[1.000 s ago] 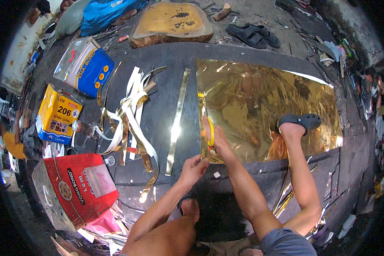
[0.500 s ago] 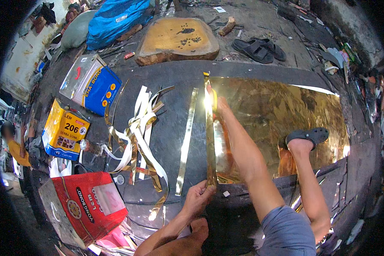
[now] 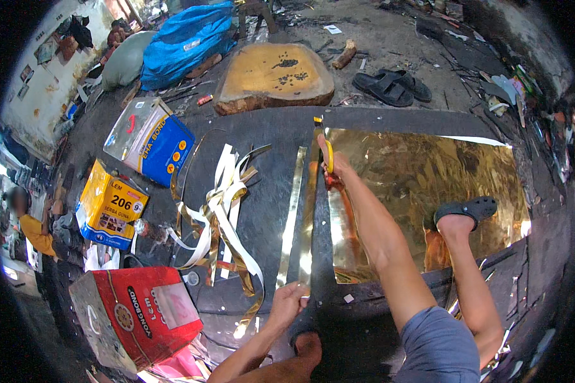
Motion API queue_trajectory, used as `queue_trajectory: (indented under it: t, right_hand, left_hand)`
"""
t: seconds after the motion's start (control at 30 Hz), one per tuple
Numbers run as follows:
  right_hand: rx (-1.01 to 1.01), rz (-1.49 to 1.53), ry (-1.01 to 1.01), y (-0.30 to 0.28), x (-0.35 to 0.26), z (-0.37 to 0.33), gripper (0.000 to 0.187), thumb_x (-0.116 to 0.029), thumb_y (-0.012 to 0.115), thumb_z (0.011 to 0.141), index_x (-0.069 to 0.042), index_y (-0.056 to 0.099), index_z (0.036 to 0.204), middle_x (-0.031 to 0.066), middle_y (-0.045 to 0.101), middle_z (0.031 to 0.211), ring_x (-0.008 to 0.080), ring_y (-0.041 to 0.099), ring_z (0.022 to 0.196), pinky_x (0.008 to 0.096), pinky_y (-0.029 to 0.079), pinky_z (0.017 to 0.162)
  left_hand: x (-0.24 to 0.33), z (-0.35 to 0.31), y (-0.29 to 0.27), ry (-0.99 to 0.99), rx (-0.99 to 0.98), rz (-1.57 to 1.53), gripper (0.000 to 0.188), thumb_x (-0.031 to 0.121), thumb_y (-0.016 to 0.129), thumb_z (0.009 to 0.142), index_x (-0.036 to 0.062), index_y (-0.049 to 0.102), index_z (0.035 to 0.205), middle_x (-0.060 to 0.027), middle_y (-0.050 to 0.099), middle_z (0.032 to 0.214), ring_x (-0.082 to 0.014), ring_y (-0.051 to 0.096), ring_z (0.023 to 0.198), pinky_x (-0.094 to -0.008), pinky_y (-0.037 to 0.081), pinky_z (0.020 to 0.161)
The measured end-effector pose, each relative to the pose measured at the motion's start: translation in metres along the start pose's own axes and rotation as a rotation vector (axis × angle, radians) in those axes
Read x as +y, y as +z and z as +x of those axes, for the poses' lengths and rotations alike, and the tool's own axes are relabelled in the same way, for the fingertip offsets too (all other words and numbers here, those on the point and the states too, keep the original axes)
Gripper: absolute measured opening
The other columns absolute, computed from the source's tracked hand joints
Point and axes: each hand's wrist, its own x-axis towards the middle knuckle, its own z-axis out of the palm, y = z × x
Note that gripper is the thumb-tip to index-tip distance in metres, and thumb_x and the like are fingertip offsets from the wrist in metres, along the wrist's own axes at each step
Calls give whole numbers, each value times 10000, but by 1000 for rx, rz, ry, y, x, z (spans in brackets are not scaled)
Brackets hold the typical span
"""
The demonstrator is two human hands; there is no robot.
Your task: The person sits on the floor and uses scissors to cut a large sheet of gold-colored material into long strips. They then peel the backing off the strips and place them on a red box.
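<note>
Pinched in my left hand (image 3: 289,301) is the near end of a long, shiny gold strip (image 3: 309,210), which slants away from me over the dark mat. Beside it on the left lies a second gold strip (image 3: 292,214). My right hand (image 3: 337,167) is closed round a slim yellow tool (image 3: 329,157), near the strip's far end; its working end is not clear. A small yellow-and-black piece (image 3: 318,121) shows at that far end. The large gold sheet (image 3: 390,172) lies under my right forearm, its left edge apart from the held strip. My foot in a dark clog (image 3: 466,212) rests on the sheet.
Left of the strips lies a tangle of white and gold strips (image 3: 220,204). Blue (image 3: 156,147), yellow (image 3: 112,204) and red (image 3: 134,319) tins stand further left. A thick wooden block (image 3: 271,73), black sandals (image 3: 390,88) and a blue sack (image 3: 185,48) are beyond. Someone in yellow (image 3: 35,235) is far left.
The held strip has shifted left, away from the sheet's edge, with its near end towards the other strip. My right hand stays near its far end, with the yellow tool showing more plainly.
</note>
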Motion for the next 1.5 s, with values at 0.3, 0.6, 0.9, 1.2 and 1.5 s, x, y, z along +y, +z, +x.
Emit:
queue_trajectory:
  t: [0.3,0.6,0.9,1.2,1.5]
  right_hand:
    - [-129,76,-52,-16,72,-50,852,-919,422,702,-72,501,657,49,498,518,166,545,406,315,477,399]
    - [-246,307,184,-44,233,-287,771,-789,332,871,-50,537,795,50,510,535,179,529,402,311,468,401]
    - [-416,173,438,-28,276,-422,871,-820,309,842,6,569,933,59,542,616,176,585,517,309,494,484]
    - [-333,164,432,-21,266,-391,875,-835,323,833,7,558,862,59,538,613,176,588,512,303,500,492]
    - [-308,314,338,-20,292,-362,775,-774,532,808,0,577,808,44,523,557,172,576,440,304,463,403]
  left_hand:
    - [-32,32,-18,677,662,1238,433,314,724,812,-8,604,1074,-192,641,986,-265,625,767,-388,494,670]
    - [-77,124,82,234,243,11,364,157,830,681,-5,610,921,-81,648,686,-157,599,577,-319,488,523]
    - [-39,106,74,28,66,-55,65,24,678,789,-15,686,841,-47,638,679,-107,563,540,-247,429,478]
    - [-33,105,74,41,64,14,100,52,639,824,-7,714,853,-50,642,684,-107,570,563,-243,431,490]
    - [-46,104,79,-23,65,82,271,265,666,886,45,626,732,-17,602,628,-98,557,537,-263,429,495]
